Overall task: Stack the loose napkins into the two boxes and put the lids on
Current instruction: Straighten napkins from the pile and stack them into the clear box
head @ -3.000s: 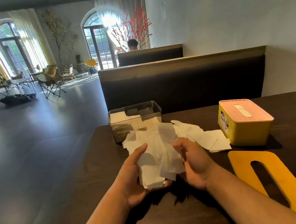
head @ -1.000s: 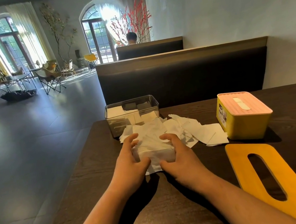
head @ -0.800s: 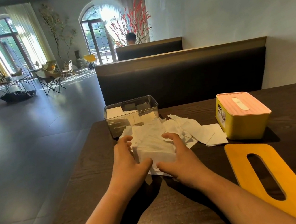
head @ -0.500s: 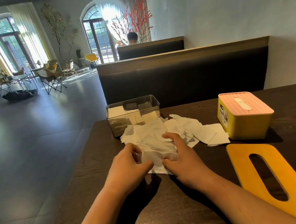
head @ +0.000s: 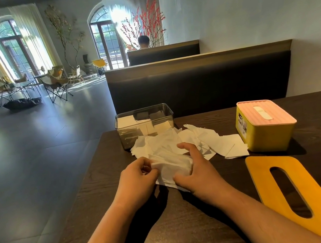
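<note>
A heap of loose white napkins [head: 198, 140] lies on the dark wooden table [head: 104, 171]. My left hand [head: 137, 175] and my right hand [head: 195, 168] hold a bundle of napkins [head: 172, 166] between them, low on the table. The left fingers curl onto its left edge; the right thumb and fingers clasp its right side. Behind the heap stands a clear box [head: 145, 123], lidless, with some napkins inside. A yellow box [head: 264, 126] with a pink slotted lid on it stands at the right.
A flat yellow lid [head: 269, 184] with an oval slot lies on the table at the right front. A dark bench back [head: 201, 82] rises behind the table. The table's left edge drops to the open floor. A person sits far off in another booth.
Three seconds ago the bundle was raised above the table; both hands have since lowered it onto the table and squeezed it together. My left fingers have curled onto its edge.
</note>
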{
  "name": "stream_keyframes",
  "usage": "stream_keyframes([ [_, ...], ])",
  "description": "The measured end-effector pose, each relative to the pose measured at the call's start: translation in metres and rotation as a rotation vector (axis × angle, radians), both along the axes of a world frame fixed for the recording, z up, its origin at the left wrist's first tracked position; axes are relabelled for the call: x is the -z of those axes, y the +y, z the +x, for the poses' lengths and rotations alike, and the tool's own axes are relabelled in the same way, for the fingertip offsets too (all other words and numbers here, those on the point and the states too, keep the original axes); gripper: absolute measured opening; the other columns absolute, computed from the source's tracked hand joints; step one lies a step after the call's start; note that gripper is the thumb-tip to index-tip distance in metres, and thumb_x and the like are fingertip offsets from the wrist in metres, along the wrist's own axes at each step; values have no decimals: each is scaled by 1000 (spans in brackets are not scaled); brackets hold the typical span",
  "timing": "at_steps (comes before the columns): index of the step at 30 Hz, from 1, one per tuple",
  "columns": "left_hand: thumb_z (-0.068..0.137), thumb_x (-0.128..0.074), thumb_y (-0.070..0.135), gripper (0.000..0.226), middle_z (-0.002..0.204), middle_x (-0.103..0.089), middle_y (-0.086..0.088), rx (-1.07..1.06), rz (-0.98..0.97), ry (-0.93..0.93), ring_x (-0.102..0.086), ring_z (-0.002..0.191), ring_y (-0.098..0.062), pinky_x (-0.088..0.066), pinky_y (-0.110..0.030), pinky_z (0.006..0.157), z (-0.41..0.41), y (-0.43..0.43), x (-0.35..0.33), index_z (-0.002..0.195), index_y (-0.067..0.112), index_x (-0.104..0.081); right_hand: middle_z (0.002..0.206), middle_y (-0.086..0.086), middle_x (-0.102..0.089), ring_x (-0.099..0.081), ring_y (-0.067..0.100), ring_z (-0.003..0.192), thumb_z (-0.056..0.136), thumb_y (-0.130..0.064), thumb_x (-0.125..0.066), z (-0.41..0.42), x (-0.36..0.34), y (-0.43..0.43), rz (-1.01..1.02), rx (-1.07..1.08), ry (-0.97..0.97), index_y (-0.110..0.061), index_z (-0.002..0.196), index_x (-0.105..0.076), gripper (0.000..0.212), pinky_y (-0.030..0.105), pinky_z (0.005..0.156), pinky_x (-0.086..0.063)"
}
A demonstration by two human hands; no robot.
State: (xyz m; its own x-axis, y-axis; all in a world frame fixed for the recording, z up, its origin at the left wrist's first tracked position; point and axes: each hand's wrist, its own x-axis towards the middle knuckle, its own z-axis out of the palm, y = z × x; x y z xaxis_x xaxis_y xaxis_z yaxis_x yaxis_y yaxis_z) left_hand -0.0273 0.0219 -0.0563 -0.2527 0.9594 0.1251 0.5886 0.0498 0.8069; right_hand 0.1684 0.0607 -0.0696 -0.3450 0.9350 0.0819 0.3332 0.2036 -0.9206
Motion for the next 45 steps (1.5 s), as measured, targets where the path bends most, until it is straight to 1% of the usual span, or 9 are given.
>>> stream_keyframes([
  [7,97,-71,20,34,120,-64,11,-18,3,-2,-63,111,-6,-48,-14,82,0,8,11,126,31,-56,138,0,-49,-62,7,87,90,-16,-74,-2,1,1,17,-5,-65,-57,144,-29,82,13,63,-48],
  [11,101,-66,13,64,147,-58,4,13,5,-172,-59,127,-9,-52,-27,102,2,8,10,154,31,-37,129,-4,-54,-62,2,87,95,-7,-67,-5,-4,-2,19,-12,20,-56,141,-38,73,10,63,-51],
  [15,101,-60,4,74,155,-46,13,157,92,-397,-56,130,-8,-56,-28,100,1,3,5,154,46,-30,139,-10,-47,-59,14,120,89,-1,-70,0,-6,-1,23,-62,129,-63,136,-38,84,20,83,-59],
  [20,94,-61,-3,87,145,-49,3,336,4,-465,-70,117,-21,-59,-42,101,9,-1,7,151,54,-28,132,-12,-44,-61,11,111,84,0,-69,3,-7,-3,-87,-192,26,-59,144,-21,96,17,72,-56],
  [23,94,-65,1,79,140,-54,-2,306,14,-382,-74,107,-22,-62,-44,93,9,-2,9,145,54,-36,129,-6,-55,-70,13,88,89,3,-62,-1,-6,-4,-61,-124,51,-57,137,-37,81,26,62,-57],
  [26,94,-68,4,72,134,-59,-5,235,46,-415,-75,102,-22,-63,-52,89,5,2,8,143,48,-41,128,-4,-60,-73,11,95,93,4,-62,-2,-5,-2,-30,-53,158,-55,128,-50,69,36,75,-64],
  [31,81,-74,17,90,149,-43,7,302,30,-450,-59,127,-18,-56,-44,105,2,5,10,148,57,-29,140,-8,-42,-54,14,124,89,-5,-68,1,-5,0,-15,-126,22,-58,140,-31,83,32,95,-58],
  [41,86,-74,7,86,149,-46,6,306,82,-393,-67,114,-5,-61,-31,88,0,5,11,147,53,-34,133,-6,-54,-66,17,110,82,-7,-67,1,-3,2,1,-96,71,-61,126,-46,73,33,85,-61],
  [45,85,-76,6,89,141,-51,-1,337,40,-326,-73,102,-18,-62,-34,86,1,2,11,147,54,-33,124,-8,-62,-68,10,97,85,0,-60,1,-2,-1,42,-92,50,-51,123,-55,64,31,77,-60],
])
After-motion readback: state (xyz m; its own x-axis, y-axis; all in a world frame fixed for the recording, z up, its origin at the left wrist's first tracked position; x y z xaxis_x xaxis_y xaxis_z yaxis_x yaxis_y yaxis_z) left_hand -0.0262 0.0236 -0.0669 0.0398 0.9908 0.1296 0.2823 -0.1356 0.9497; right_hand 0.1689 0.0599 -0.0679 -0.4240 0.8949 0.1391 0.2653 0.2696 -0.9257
